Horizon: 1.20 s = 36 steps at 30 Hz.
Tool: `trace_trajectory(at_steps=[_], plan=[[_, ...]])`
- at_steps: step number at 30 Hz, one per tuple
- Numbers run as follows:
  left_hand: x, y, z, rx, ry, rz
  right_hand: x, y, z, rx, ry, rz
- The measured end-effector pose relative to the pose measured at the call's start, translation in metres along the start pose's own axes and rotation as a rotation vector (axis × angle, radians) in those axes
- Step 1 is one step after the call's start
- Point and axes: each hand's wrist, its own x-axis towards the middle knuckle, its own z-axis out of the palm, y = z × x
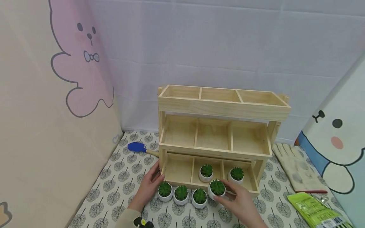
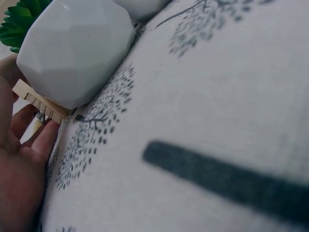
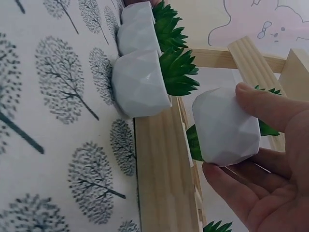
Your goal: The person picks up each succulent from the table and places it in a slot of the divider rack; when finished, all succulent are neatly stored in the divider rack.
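Note:
My right hand (image 1: 239, 201) holds a small potted succulent (image 1: 216, 188) in a white faceted pot between thumb and fingers, above the tablecloth. In the right wrist view, the held pot (image 3: 224, 128) is in front of the wooden rack. My left hand (image 1: 148, 188) grips the lower left corner of the three-tier wooden rack (image 1: 223, 106), thumb in front and fingers along the outer side. Three more potted succulents (image 1: 181, 193) stand in a row before the bottom tier. Within that tier, one succulent (image 1: 206, 171) sits in the middle compartment and another (image 1: 236, 174) in the right one.
A blue trowel (image 1: 137, 147) with a wooden handle lies left of the rack. To the right are pale gloves (image 1: 297, 167) and a bright green packet (image 1: 316, 209). Tree-patterned cloth (image 1: 109, 185) covers the table, with hanging cloth around it.

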Motion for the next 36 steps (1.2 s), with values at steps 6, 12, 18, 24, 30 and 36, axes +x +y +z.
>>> trace_trajectory(at_steps=[6,12,18,24,30,36], plan=[[0.001,-0.002,0.0,0.018,0.002,0.01,0.015,-0.01,0.004,0.017,0.01,-0.021],[0.0,-0.001,0.0,0.013,0.007,-0.014,0.033,-0.017,0.011,0.001,-0.021,-0.058],[-0.001,0.001,0.001,0.008,0.005,0.002,0.048,-0.025,0.019,0.005,-0.041,-0.078],[-0.001,0.003,0.001,0.009,-0.007,-0.003,0.056,-0.038,0.024,-0.039,-0.037,-0.082],[0.0,0.003,0.0,0.018,0.003,-0.007,0.07,-0.049,0.033,-0.088,-0.059,-0.153],[-0.001,0.003,0.0,0.002,-0.007,0.01,0.085,-0.052,0.045,-0.136,-0.12,-0.213]])
